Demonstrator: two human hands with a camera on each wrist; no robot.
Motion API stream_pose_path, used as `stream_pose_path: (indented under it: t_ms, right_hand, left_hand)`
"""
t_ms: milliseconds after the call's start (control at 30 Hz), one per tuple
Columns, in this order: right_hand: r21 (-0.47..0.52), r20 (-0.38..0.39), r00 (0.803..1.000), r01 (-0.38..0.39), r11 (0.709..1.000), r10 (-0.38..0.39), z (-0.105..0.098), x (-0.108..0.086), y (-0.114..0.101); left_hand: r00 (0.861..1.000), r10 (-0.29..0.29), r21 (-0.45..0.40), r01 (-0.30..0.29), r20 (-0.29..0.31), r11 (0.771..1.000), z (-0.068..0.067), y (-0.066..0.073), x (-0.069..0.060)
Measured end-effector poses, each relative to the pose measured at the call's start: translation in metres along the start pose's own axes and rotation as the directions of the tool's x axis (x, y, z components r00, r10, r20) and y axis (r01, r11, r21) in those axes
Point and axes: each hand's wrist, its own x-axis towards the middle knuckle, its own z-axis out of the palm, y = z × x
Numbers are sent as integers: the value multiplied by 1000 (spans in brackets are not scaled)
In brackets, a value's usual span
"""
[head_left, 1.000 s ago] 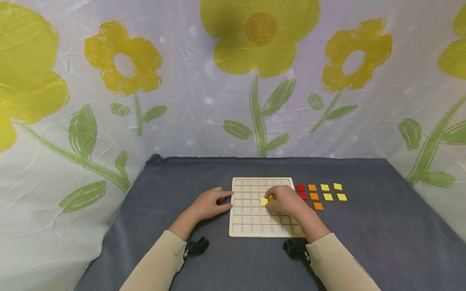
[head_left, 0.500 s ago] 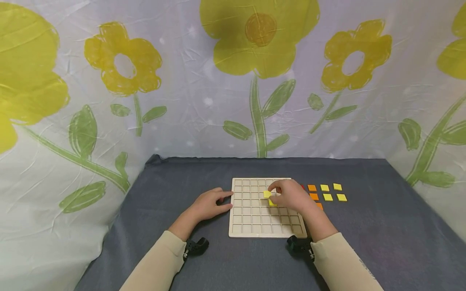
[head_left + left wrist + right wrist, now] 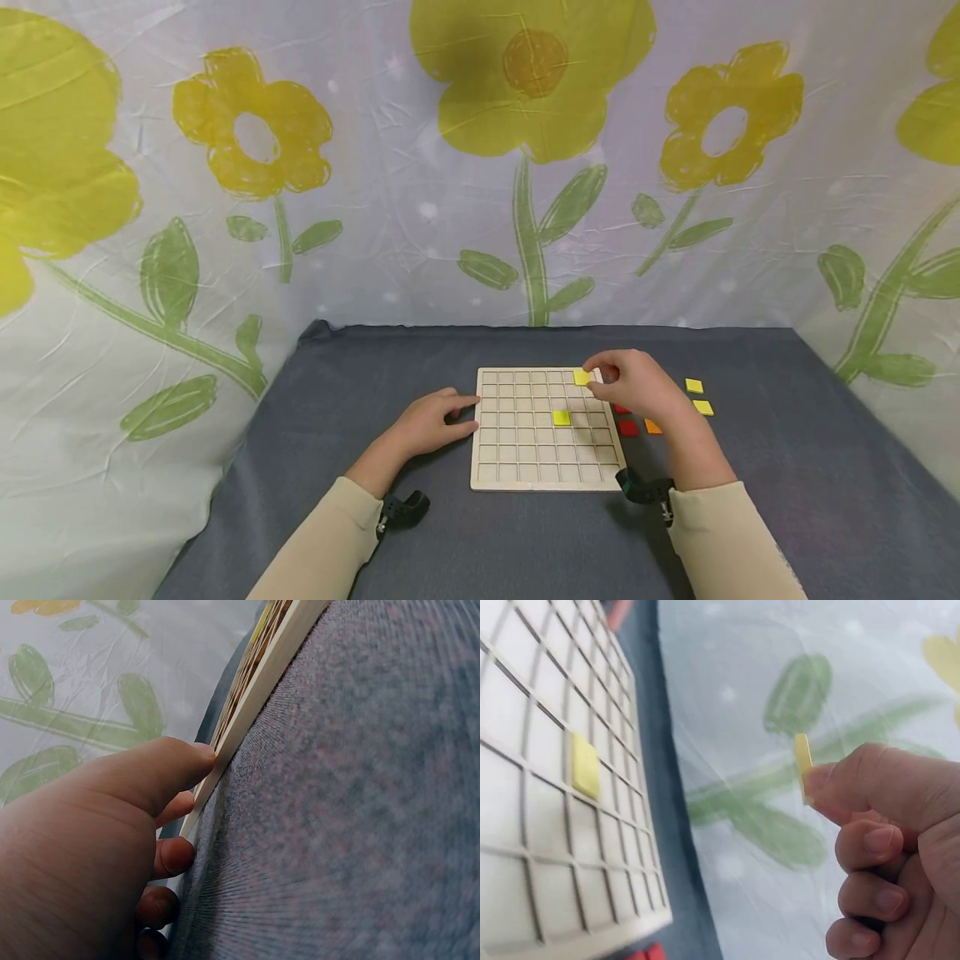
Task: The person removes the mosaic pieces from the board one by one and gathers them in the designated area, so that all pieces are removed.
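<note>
A wooden grid board (image 3: 517, 477) lies flat in the middle of the table. One yellow square tile (image 3: 561, 417) sits in a cell right of the board's centre. Over the far right corner of the board, my right hand (image 3: 641, 385) pinches another yellow tile (image 3: 581, 377) between thumb and forefinger. The right wrist view shows this thin tile (image 3: 803, 757) held edge-on, with the other fingers curled below. My left hand (image 3: 427, 423) touches the board's left edge with thumb and forefinger tips; in the left wrist view the thumb (image 3: 180, 761) rests against its pale wooden side.
Right of the board lie loose tiles: red tiles (image 3: 628, 428), an orange tile (image 3: 653, 426) and yellow tiles (image 3: 702, 407). My right hand and forearm hide part of these rows. A dark grey cloth (image 3: 517, 550) covers the table. A flower-printed curtain (image 3: 390, 208) hangs behind.
My right hand has lifted the second yellow tile from beside the one on the board and carried it right and away toward the far right corner. The left hand stays put.
</note>
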Motion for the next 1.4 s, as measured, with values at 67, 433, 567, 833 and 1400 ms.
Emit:
stream_pose_path:
  t_ms: [67, 433, 567, 833, 1400]
  right_hand:
    - [22, 0, 1000, -14, 1000, 14, -8, -3, 3]
    - [-3, -25, 995, -98, 995, 98, -44, -21, 28]
    - [-28, -14, 989, -149, 988, 149, -54, -28, 40]
    - [-24, 3, 976, -218, 976, 218, -68, -41, 66]
    - [26, 184, 928, -335, 942, 325, -60, -53, 120]
  left_hand:
    - [1000, 1, -1, -1, -1, 1000, 0, 0, 0]
    - [1000, -12, 4, 12, 11, 1000, 0, 1, 1]
    - [1000, -10, 6, 10, 12, 1000, 0, 1, 1]
    - [1000, -11, 3, 11, 10, 1000, 1, 1, 1]
    - [1000, -1, -9, 1, 5, 1000, 0, 1, 1]
